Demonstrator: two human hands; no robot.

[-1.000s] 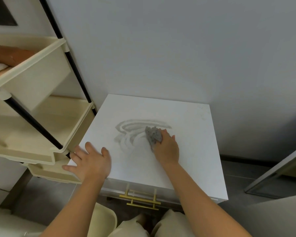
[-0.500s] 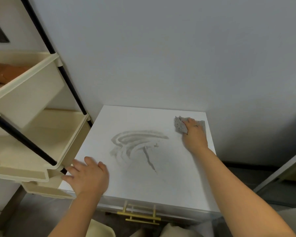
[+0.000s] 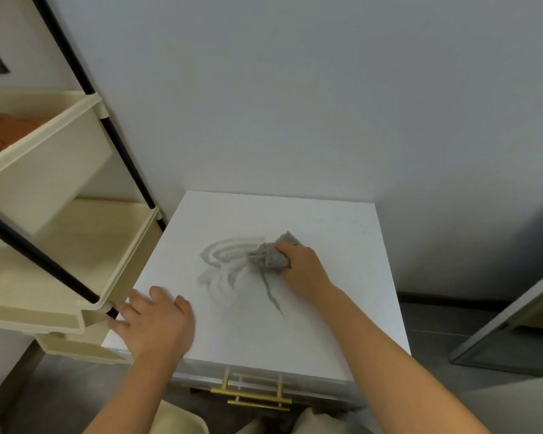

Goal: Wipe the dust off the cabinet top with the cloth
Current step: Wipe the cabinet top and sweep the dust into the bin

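The right hand (image 3: 304,267) grips the bunched cloth (image 3: 271,256) against the cabinet top (image 3: 326,308) to rub dust; the left hand (image 3: 157,324) lies flat, open, bracing.

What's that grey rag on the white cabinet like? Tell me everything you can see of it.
The cloth is a small grey rag, soft and faintly speckled, scrunched into a crumpled wad instead of spread flat. One pointed corner sticks up toward the wall. The right hand grips it from the right and presses it onto the white cabinet top, near the middle. Its left edge meets the grey curved dust smears.
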